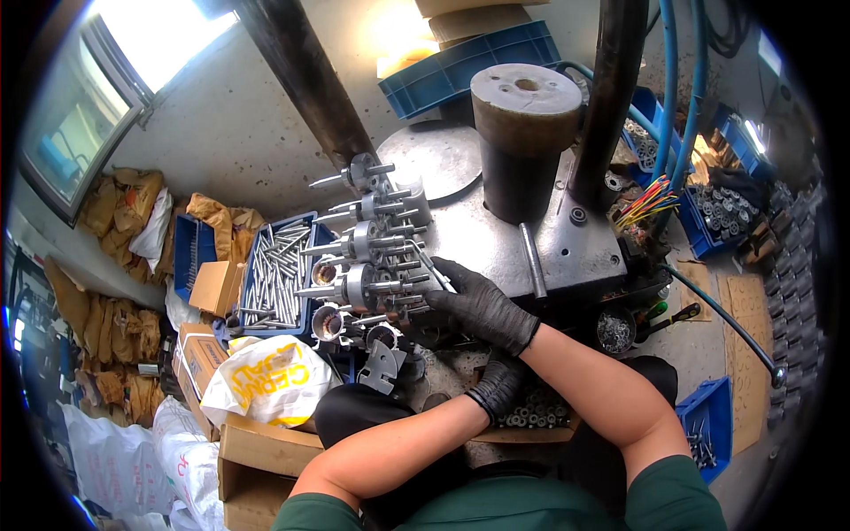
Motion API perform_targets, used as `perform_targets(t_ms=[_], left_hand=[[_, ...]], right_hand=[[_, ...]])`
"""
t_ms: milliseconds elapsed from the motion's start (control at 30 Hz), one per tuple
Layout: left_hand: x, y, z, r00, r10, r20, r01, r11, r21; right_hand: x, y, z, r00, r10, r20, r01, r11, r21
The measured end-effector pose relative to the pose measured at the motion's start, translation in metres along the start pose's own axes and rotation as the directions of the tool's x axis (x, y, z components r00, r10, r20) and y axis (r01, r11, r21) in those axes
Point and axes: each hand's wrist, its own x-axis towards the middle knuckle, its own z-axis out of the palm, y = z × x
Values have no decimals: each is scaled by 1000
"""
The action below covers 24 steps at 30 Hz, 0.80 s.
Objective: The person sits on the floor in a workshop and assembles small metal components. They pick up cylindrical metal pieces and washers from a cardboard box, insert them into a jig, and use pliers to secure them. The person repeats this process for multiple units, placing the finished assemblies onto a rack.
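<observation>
My right hand (485,308), in a dark glove, reaches to the stacked metal rotors on shafts (361,285). Its fingers close around a slim metal shaft (434,269), which slants beside the stack. Lower down, under the right wrist, is my gloved left hand (498,387). Its fingers are hidden in the dark space below the press table, close to a box of small ring-shaped metal parts (537,413). A loose metal rod (533,259) leans on the front of the press table (452,232). Open metal housings (328,324) sit below the rotors.
A thick press column (522,150) rises from the table. At left stands a blue crate of metal shafts (276,274), with a white and yellow plastic bag (270,382) and a cardboard box (257,469) nearer. Blue bins (706,425) and a screwdriver (677,320) lie to the right.
</observation>
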Motion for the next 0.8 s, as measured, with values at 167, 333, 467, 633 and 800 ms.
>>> perform_targets(t_ms=[167, 333, 467, 633, 800], left_hand=[[-16, 16, 5, 1000, -9, 8, 9, 1000, 4], [-11, 8, -4, 998, -3, 55, 0, 998, 60], [-12, 11, -5, 998, -2, 56, 1, 1000, 16], [-22, 23, 4, 998, -34, 60, 37, 998, -47], [-28, 33, 12, 993, -119, 13, 119, 978, -170]], right_hand=[[-4, -11, 2, 994, -5, -111, -6, 995, -96], [4, 6, 0, 995, -16, -96, 12, 999, -46], [2, -9, 5, 994, 78, -72, -79, 997, -12], [-6, -25, 5, 989, 82, -124, -98, 986, -133], [-7, -23, 3, 991, 60, -122, -82, 979, -186]])
